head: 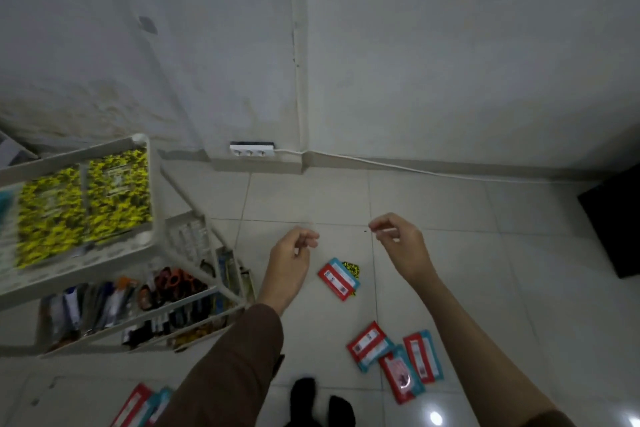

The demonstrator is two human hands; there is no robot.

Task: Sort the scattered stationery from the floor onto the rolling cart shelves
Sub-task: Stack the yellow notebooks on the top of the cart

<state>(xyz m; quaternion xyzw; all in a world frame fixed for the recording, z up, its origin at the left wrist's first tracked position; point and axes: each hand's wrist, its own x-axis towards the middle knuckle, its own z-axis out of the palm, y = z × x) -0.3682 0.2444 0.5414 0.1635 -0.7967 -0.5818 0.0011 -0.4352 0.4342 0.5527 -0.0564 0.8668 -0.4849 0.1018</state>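
a: where do the hands stand right now?

b: both hang above the tiled floor [450,253], well off it. the left hand [292,255] has its fingers loosely curled with the tips drawn together, and the right hand [398,239] looks the same. whether either pinches something thin, i cannot tell; nothing clear shows between the fingertips.

a: and the stationery?

b: one red and teal packet [339,278] lies on the floor just below and between the hands, on top of a small yellow-black piece [352,268]. three more packets [394,355] overlap in a loose heap nearer the person's feet, and another pair [143,406] sits at the bottom edge of the view, beside the brown sleeve [235,367].

a: the cart?

b: the rolling cart [157,191] stands at the left by the wall. its top shelf carries yellow-black patterned packs [85,201] laid flat side by side, likely to keep like with like. the shelf below holds scissors [175,282] and pens [86,305], blurred.

a: so what's next, in your view?

b: the lone packet is the nearest reach for either hand. the packets still on the floor suggest the sorting is partway done.
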